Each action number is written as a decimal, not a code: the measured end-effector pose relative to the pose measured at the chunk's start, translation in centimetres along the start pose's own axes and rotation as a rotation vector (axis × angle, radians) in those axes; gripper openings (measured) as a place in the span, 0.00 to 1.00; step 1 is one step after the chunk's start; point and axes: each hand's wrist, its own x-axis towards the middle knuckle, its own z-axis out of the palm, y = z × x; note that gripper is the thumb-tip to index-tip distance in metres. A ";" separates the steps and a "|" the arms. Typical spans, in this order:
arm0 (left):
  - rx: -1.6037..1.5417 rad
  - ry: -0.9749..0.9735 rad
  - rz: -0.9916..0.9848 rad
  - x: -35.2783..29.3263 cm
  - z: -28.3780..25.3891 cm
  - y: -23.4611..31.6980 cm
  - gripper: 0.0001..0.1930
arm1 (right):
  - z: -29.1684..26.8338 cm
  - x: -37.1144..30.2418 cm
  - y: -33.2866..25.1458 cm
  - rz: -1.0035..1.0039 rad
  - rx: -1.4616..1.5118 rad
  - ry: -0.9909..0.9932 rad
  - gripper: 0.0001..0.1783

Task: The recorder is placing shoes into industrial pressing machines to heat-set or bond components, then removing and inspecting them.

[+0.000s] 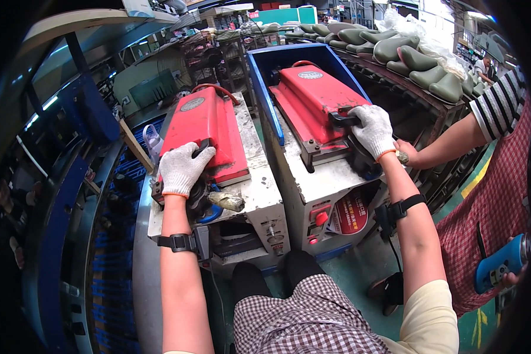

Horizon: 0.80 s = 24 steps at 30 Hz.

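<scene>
Two machines with red metal covers stand side by side before me. My left hand (pixel 182 170), in a white knitted glove, grips a black handle (pixel 203 145) at the near end of the left red cover (pixel 209 127). My gloved right hand (pixel 373 131) is closed round another black handle (pixel 343 120) on the right red cover (pixel 318 97). Both covers lie down on their machines. Below my left hand, a tape-wrapped lever (pixel 226 201) juts out. Close beside my right wrist, a co-worker's bare hand (pixel 408 154) holds a similar wrapped lever end (pixel 402 157).
At the right stands a co-worker in a checked apron (pixel 478 236), holding a blue bottle (pixel 501 264). Several olive-green boots (pixel 419 62) lie on a rack behind. A red switch (pixel 320 217) sits on the right machine's front. Blue racking (pixel 115 265) runs along the left.
</scene>
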 end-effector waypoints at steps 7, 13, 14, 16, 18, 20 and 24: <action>0.003 0.002 0.003 0.0 0.1 -0.3 0.25 | 0.4 0.0 0.1 0.002 -0.008 -0.003 0.14; -0.030 -0.015 -0.007 0.1 0.2 -0.4 0.27 | 0.0 0.1 0.0 -0.004 -0.011 0.000 0.12; -0.029 -0.019 -0.009 0.1 0.2 -0.4 0.27 | 0.1 0.1 0.0 -0.003 -0.011 -0.001 0.12; -0.028 -0.023 -0.012 0.1 0.2 -0.4 0.27 | 0.2 0.1 0.0 -0.006 -0.014 0.004 0.12; -0.022 -0.014 -0.010 0.0 0.1 -0.6 0.26 | 0.3 0.2 -0.2 -0.005 -0.005 0.005 0.13; -0.022 -0.014 -0.007 0.0 0.2 -0.6 0.26 | 0.3 0.1 -0.2 -0.003 -0.002 0.004 0.15; 0.002 -0.022 -0.010 0.1 0.2 0.0 0.25 | 0.3 -0.1 0.3 -0.007 -0.006 0.005 0.14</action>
